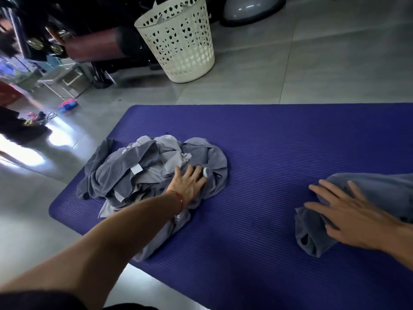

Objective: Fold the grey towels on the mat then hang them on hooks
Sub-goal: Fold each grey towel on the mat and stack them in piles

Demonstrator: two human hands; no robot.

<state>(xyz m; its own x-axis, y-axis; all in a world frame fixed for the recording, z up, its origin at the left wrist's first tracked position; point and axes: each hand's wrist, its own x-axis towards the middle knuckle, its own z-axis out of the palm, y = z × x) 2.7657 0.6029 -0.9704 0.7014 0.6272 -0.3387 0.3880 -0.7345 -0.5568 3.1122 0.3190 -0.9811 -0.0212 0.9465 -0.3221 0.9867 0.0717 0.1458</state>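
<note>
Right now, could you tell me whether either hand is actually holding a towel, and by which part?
Neither grips anything: the left hand rests flat on the towel pile, the right hand flat on the separate towel.

I see the mat [279, 135] lying across the floor [335, 63]. On its left part sits a pile of towels [138, 166], and my left hand [187, 182] rests on the pile's right side. Well apart, at the right edge, one towel [380, 193] lies under my right hand [348, 211]. Beyond the mat, far and left of centre, stands a laundry basket [178, 41].
</note>
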